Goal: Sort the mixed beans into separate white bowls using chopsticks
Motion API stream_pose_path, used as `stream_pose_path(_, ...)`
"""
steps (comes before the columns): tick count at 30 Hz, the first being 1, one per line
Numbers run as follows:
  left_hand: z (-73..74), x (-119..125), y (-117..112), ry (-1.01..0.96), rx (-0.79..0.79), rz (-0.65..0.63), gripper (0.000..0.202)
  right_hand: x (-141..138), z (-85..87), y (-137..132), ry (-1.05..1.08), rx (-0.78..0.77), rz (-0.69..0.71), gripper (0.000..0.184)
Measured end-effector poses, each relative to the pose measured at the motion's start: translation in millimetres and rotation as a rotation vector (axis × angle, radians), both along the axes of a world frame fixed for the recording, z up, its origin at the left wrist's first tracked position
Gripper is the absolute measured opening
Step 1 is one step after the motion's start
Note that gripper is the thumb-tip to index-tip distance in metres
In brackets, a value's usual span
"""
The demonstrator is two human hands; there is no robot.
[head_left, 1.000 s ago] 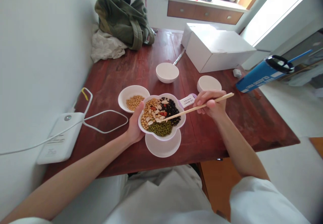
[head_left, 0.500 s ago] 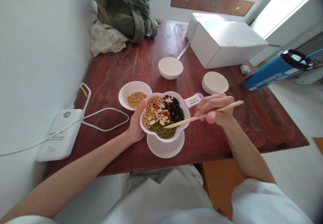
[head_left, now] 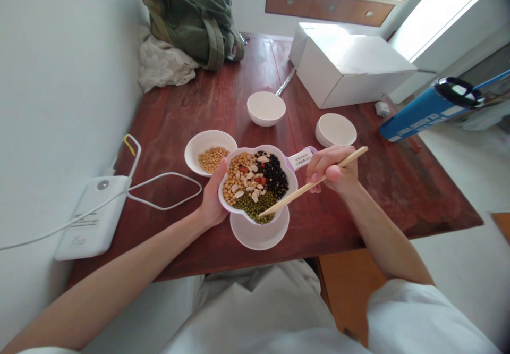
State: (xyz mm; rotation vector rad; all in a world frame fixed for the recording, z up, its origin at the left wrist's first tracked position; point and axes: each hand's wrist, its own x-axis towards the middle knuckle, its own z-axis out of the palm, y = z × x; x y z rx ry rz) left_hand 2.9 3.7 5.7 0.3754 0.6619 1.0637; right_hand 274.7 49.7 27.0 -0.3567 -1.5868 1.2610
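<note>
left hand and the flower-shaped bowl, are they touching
Touching: the head view shows the left hand holding the flower-shaped bowl by its left side, thumb against the rim.

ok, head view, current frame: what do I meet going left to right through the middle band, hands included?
White cabled device → left hand → flower-shaped dish → right hand → blue tumbler.
</note>
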Motion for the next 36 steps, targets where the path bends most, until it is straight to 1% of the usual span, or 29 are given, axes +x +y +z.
stream_pose_path(5,-0.7,0,0,-0.005,0.022,0.014,0.061,1,1.6,2,0.068,0.001,-0.068,0.041)
stream_pose_path(9,1.9,2,-1,-0.009,0.034,0.018,0.064,4,6.1,1,-0.009,0.052,-0.118,0.036)
stream_pose_path(11,3.0,3,-1,0.009,0.033,0.021,0.065,5,9.2,-1,-0.072,0.081,-0.11,0.035)
stream_pose_path(14,2.7,3,-1,0.041,0.028,0.024,0.064,2,12.6,-3,-0.115,0.084,-0.057,0.04)
stream_pose_path(16,1.5,2,-1,0.053,0.03,0.036,0.064,-1,12.3,-3,-0.102,0.062,-0.018,0.043)
stream_pose_path(19,0.3,2,-1,0.06,0.035,0.048,0.064,-3,8.2,-2,-0.023,0.019,0.016,0.043)
stream_pose_path(22,1.5,3,-1,0.068,0.026,0.048,0.064,-2,3.7,0,0.043,-0.001,-0.001,0.042)
stream_pose_path(24,2.9,4,-1,0.084,0.025,0.048,0.064,-1,2.8,0,0.046,0.005,-0.035,0.042)
stream_pose_path(28,3.3,4,-1,0.094,0.041,0.048,0.064,-2,6.9,0,0.015,0.035,-0.08,0.041)
stream_pose_path(32,0.1,2,0,0.061,0.066,0.02,0.061,-4,12.2,-1,-0.07,0.058,-0.052,0.042)
stream_pose_path(36,-2.7,0,1,0.021,0.108,-0.027,0.064,-6,10.4,-2,-0.076,0.0,-0.012,0.047)
